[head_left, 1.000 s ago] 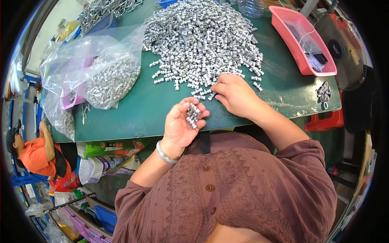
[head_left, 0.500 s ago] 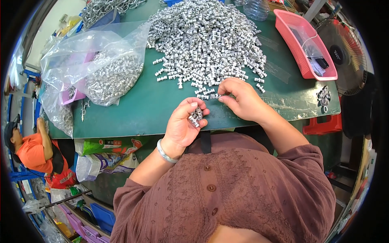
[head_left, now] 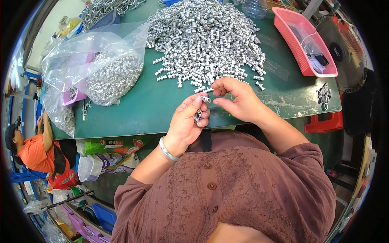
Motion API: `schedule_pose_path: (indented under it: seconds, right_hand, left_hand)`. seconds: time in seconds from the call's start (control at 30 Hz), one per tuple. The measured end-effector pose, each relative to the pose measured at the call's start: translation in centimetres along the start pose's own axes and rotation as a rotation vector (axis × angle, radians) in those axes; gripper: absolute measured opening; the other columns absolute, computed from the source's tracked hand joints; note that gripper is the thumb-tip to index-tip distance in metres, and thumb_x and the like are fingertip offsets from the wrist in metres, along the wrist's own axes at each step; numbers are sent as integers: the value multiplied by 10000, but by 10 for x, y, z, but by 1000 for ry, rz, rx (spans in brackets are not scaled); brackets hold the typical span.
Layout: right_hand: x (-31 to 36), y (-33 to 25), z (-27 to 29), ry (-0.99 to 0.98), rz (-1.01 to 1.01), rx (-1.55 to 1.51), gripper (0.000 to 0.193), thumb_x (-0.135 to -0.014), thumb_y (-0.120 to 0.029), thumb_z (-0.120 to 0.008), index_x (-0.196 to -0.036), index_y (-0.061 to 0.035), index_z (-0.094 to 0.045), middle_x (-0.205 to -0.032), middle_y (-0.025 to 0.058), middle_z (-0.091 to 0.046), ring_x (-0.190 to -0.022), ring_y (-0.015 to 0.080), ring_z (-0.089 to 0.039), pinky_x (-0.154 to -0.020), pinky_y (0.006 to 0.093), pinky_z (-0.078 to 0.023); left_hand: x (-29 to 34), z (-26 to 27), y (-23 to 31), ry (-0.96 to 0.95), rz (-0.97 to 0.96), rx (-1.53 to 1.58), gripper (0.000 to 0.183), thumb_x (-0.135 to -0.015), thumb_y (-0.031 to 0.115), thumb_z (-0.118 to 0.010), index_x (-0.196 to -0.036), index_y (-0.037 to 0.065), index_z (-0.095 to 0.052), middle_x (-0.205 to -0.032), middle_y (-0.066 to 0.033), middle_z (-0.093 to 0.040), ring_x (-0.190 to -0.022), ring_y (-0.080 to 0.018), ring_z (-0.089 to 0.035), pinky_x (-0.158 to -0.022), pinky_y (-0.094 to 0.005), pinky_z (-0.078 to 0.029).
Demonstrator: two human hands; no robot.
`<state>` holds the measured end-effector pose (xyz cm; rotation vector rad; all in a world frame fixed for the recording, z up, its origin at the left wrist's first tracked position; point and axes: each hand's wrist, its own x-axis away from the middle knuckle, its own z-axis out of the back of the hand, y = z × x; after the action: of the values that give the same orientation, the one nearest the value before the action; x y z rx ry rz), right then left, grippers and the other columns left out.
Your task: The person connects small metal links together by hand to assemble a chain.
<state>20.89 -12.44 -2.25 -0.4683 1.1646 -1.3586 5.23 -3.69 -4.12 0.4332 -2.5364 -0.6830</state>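
Observation:
A large heap of small silvery ribbed metal sleeves (head_left: 202, 40) covers the far middle of the green table (head_left: 117, 123), with loose ones at its near edge. Below that edge, my left hand (head_left: 185, 119) is closed on several of these sleeves, cupped in its curled fingers. One metal sleeve (head_left: 206, 99) sticks out between its thumb and forefinger. My right hand (head_left: 239, 99) hovers just to the right, thumb and forefinger apart and pointing at that sleeve. Nothing shows between them; its other fingers are partly hidden.
A clear plastic bag (head_left: 117, 77) of small metal parts lies at the left over a purple tray (head_left: 73, 96). To the right are a pink basket (head_left: 302, 44), a fan (head_left: 338, 50), a few dark rings (head_left: 324, 95) and a red stool (head_left: 324, 123). A person in orange (head_left: 38, 152) sits left.
My left hand has risen slightly, with a sleeve now between its thumb and forefinger. My right hand has shifted slightly left, and the sleeve it was touching has left its fingertips.

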Motion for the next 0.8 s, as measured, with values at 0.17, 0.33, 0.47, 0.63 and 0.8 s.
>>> schedule_pose_path:
  seconds: [0.17, 0.33, 0.47, 0.63, 0.8]
  right_hand:
    - [-3, 17, 3, -23, 94, 378, 255, -682, -17, -628, -926, -33, -557, -793, 94, -544, -765, 279, -536, -678, 354, -429]
    - [-7, 22, -4, -31, 132, 580, 197, -677, -79, -641, -861, -46, -583, -785, 83, -522, -795, 273, -513, -700, 375, -401]
    - [-8, 27, -8, -45, 136, 694, 133, -684, -125, -630, -798, -69, -593, -784, 64, -502, -822, 256, -492, -716, 366, -374]
    - [-8, 26, -7, -53, 139, 685, 86, -689, -115, -618, -751, -65, -585, -775, 66, -499, -807, 255, -490, -714, 368, -367]
    - [-8, 27, -6, -41, 124, 659, 80, -687, -110, -615, -731, -56, -575, -776, 67, -500, -813, 258, -488, -727, 359, -360]
  left_hand:
    - [1, 2, 2, -46, 68, 118, 153, -897, 190, -459, -974, 70, -516, -729, -7, -458, -618, -97, -399, -434, -165, -306]
    - [2, 6, 4, -75, 91, 193, 135, -887, 183, -469, -930, 63, -515, -740, -20, -457, -619, -104, -403, -431, -170, -319]
    - [3, 8, 5, -45, 100, 253, 128, -879, 178, -475, -902, 59, -517, -738, -25, -455, -620, -111, -408, -429, -176, -331]
    - [2, 9, 6, -70, 134, 291, 119, -868, 166, -481, -879, 53, -517, -745, -38, -462, -621, -121, -417, -426, -181, -338]
    - [2, 14, 5, -75, 114, 274, 134, -844, 171, -482, -876, 47, -520, -768, -54, -483, -640, -141, -442, -449, -206, -371]
